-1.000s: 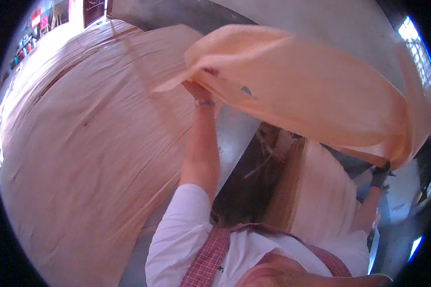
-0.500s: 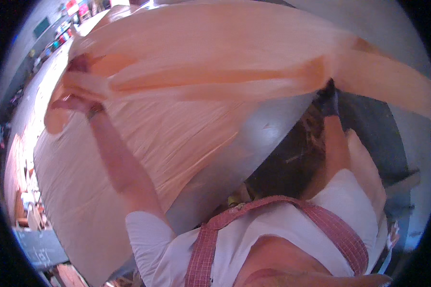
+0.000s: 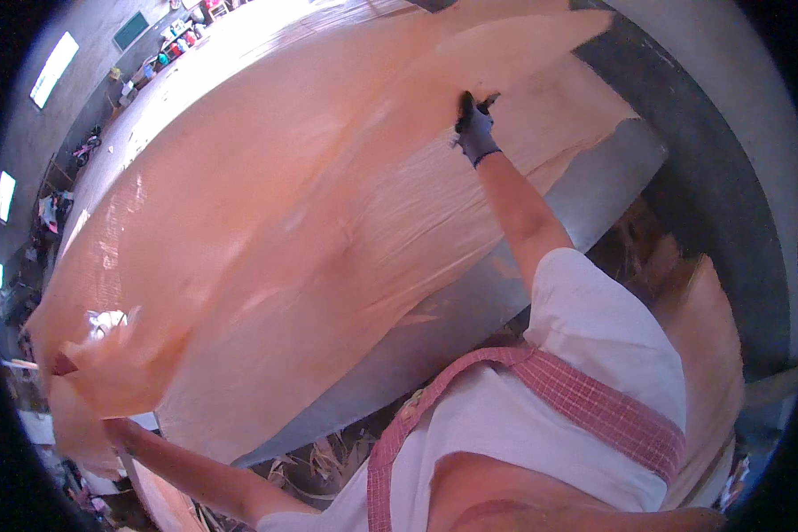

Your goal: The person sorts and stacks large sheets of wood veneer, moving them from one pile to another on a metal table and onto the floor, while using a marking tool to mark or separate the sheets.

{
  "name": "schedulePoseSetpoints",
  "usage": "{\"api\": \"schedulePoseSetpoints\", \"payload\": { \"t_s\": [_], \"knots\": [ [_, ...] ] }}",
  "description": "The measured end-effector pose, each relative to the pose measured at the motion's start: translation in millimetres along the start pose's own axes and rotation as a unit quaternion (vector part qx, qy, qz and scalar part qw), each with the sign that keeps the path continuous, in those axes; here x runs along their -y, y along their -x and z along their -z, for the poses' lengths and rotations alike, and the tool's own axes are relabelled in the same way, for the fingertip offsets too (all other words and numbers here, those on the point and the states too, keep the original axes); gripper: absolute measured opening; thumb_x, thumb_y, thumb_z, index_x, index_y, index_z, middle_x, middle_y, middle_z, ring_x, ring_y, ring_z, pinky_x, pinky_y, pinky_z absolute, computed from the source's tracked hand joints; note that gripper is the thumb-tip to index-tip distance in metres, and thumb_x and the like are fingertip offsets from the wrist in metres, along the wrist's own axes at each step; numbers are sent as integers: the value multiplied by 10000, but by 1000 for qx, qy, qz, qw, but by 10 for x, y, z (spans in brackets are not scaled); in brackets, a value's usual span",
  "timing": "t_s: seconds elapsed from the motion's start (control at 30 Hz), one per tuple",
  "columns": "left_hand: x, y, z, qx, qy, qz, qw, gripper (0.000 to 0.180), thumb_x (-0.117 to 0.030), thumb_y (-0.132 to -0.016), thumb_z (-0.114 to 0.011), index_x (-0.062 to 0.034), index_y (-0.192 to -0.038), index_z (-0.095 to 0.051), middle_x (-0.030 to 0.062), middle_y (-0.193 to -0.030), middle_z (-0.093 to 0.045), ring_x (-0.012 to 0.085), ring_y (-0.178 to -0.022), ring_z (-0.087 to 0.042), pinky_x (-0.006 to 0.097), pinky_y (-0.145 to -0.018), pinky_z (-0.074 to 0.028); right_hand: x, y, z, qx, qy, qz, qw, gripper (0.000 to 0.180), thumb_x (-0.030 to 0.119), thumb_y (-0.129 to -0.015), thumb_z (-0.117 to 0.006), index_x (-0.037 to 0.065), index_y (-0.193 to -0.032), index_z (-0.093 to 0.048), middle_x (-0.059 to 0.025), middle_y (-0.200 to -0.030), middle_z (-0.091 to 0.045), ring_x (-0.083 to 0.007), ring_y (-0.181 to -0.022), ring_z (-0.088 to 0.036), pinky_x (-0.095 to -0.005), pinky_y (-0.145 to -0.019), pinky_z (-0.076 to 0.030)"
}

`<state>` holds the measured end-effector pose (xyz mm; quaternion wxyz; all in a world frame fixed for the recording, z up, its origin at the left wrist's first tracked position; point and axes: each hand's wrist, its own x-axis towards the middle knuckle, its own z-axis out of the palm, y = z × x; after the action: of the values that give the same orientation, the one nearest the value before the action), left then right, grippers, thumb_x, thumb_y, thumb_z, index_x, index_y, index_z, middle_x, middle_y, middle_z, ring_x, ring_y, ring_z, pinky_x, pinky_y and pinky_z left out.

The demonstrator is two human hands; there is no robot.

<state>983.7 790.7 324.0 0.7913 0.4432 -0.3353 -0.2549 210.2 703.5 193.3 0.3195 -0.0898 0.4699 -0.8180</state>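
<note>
Grey metal table (image 3: 594, 191) under stack; wood scraps (image 3: 328, 461) on floor; bright windows (image 3: 51, 69) far left.

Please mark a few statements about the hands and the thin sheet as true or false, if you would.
1. The right hand wears a dark glove. True.
2. The right hand rests on the grey table. False: it grips the upper part of the sheet, above the table.
3. The left hand holds the sheet's lower left corner. True, though the sheet mostly hides it.
4. The sheet is dark blue. False: it is pale orange and thin.
5. The person wears a white shirt with a red checked strap. True.
</note>
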Motion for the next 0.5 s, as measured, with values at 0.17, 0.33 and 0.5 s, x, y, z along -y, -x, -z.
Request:
{"api": "schedulePoseSetpoints", "payload": {
  "t_s": [0.17, 0.33, 0.5],
  "knots": [
    [15, 621, 247, -59, -124, 3, 990, 753, -681, -809, -421, -29, -1155, -574, 122, -1164, -600, 289, -1089, -547, 447, -987, -403, -4, -314, 1287, -126, 84, 46, 987, 313, 312, -827, -731, 111, -1045, -633, 6, -754, -606, -122, -582, -505, -334, -471, -389],
    [797, 1502, -337, -49, -190, 79, 977, 738, -668, -814, -427, -32, -1160, -571, 118, -1167, -599, 285, -1089, -548, 443, -984, -406, 806, -1020, 2886, -231, 269, 60, 933, 321, 313, -837, -714, 63, -1022, -633, -99, -920, -659, -237, -833, -611, -367, -713, -472],
    [964, 2094, -412, -42, -280, 119, 951, 723, -654, -818, -432, -34, -1164, -569, 114, -1171, -597, 280, -1090, -548, 439, -981, -409, 1106, -897, 3672, -358, 439, 181, 804, 673, 544, -816, -645, 9, -1198, -504, -221, -1244, -548, -356, -1134, -546, -427, -930, -437]
  ]
}}
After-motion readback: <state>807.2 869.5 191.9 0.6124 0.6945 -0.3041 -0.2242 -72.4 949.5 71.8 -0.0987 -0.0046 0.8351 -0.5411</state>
